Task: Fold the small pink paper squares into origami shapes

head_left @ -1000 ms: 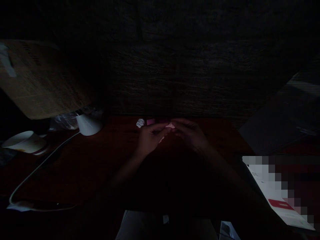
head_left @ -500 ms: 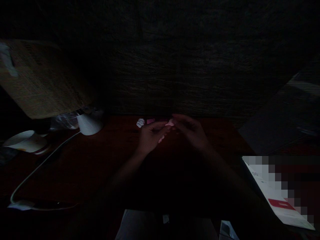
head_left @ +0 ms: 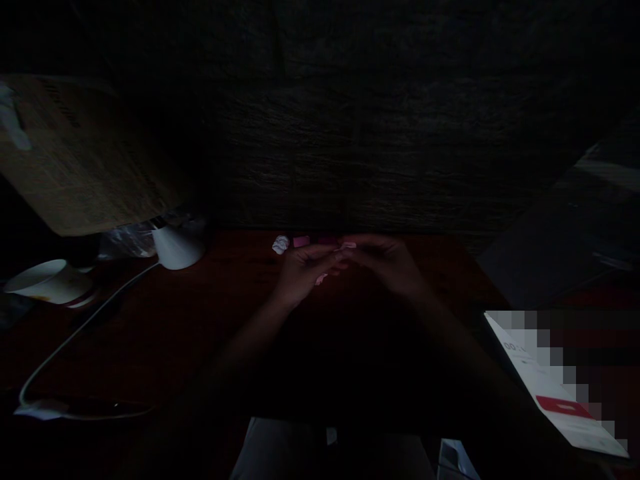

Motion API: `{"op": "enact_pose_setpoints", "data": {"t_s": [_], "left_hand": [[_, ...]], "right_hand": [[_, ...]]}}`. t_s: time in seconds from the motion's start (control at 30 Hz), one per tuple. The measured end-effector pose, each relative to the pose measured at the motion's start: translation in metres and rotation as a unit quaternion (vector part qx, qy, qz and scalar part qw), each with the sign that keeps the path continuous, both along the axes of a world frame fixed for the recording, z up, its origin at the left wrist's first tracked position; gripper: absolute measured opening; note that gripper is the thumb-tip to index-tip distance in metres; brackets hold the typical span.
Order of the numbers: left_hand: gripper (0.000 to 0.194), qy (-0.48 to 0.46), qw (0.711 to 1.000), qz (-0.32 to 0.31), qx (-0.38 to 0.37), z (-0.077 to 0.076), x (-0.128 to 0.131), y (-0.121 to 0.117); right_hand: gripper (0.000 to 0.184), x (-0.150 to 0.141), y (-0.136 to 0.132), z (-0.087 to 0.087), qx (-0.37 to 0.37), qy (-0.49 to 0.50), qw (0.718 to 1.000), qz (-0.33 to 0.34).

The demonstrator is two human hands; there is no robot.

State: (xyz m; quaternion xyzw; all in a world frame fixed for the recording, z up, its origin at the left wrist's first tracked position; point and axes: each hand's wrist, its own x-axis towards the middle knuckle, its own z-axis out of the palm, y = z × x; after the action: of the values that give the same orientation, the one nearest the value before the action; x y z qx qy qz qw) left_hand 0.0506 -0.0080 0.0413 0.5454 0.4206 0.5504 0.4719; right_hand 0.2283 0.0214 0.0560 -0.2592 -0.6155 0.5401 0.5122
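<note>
The scene is very dark. My left hand [head_left: 300, 273] and my right hand [head_left: 387, 263] meet over the far middle of a reddish-brown table [head_left: 200, 320]. Both pinch a small pale pink piece [head_left: 346, 247] between their fingertips. A second bit of pink [head_left: 321, 279] shows under my left fingers. Just beyond the hands lie a small white crumpled lump [head_left: 281, 244] and a small pink block [head_left: 301, 241].
A white lamp base [head_left: 177, 245] stands at the left with its cable [head_left: 70, 337] trailing toward me. A brown cardboard box [head_left: 85, 160] hangs over it. A white bowl [head_left: 47, 281] sits far left. A white-and-red paper [head_left: 550, 393] lies at right.
Both hands shifted slightly while working the pink piece; the fingertips dropped a little and the piece now shows flatter between them.
</note>
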Motion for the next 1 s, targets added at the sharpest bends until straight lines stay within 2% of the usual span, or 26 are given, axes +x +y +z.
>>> {"op": "enact_pose_setpoints", "data": {"t_s": [0.17, 0.4, 0.53, 0.73, 0.83, 1.0], "left_hand": [[0.038, -0.007, 1.0, -0.013, -0.013, 0.001, 0.001, 0.0], [0.037, -0.071, 0.996, -0.016, -0.049, -0.001, 0.002, 0.004], [0.035, -0.071, 0.995, -0.033, -0.059, -0.001, 0.002, 0.003], [0.031, -0.023, 0.999, 0.001, -0.028, 0.004, 0.005, -0.002], [0.023, -0.004, 1.0, 0.02, -0.019, 0.006, 0.007, -0.005], [0.02, -0.01, 0.999, 0.05, -0.001, 0.005, 0.009, -0.006]], "right_hand": [[0.021, -0.004, 0.001, -0.003, 0.003, 0.002, 1.0, -0.029], [0.023, -0.004, 0.002, -0.002, -0.017, 0.033, 0.999, -0.016], [0.019, -0.004, 0.005, -0.005, -0.039, 0.041, 0.998, -0.012], [0.027, -0.006, 0.008, -0.009, -0.069, 0.042, 0.996, -0.044], [0.028, -0.011, 0.006, -0.011, -0.043, 0.023, 0.997, -0.067], [0.031, -0.019, 0.0, -0.015, -0.017, 0.009, 0.996, -0.086]]}}
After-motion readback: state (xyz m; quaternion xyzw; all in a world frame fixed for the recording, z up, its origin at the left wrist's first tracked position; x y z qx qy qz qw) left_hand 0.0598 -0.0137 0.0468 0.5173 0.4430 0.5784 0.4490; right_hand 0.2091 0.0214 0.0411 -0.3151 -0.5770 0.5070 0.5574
